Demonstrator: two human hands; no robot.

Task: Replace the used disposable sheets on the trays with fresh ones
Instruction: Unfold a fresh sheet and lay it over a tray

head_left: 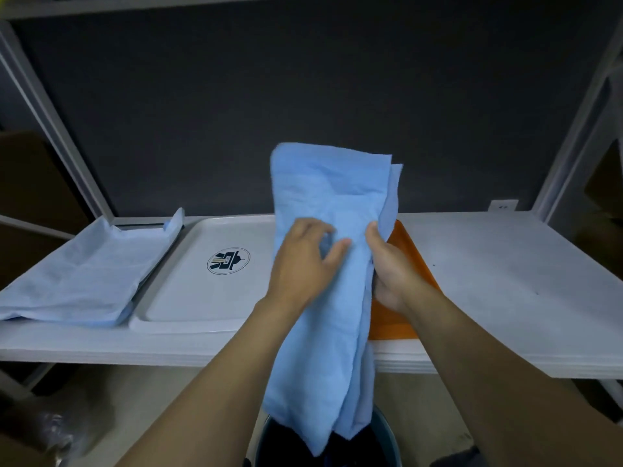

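Head view: a crumpled blue sheet [323,298] is held upright in front of the white shelf [505,264], gripped by the left hand [303,261] with fingers and thumb curled into its front and clutched along its right edge by the right hand [387,264], its lower end hanging over a dark bin [395,446] below the shelf edge. A bare white tray [188,291] with a round logo is seen left of the sheet, an orange tray [404,251] is partly hidden behind sheet and right hand, and a second blue sheet [77,278] is laid flat at the shelf's left end, just beside the white tray.
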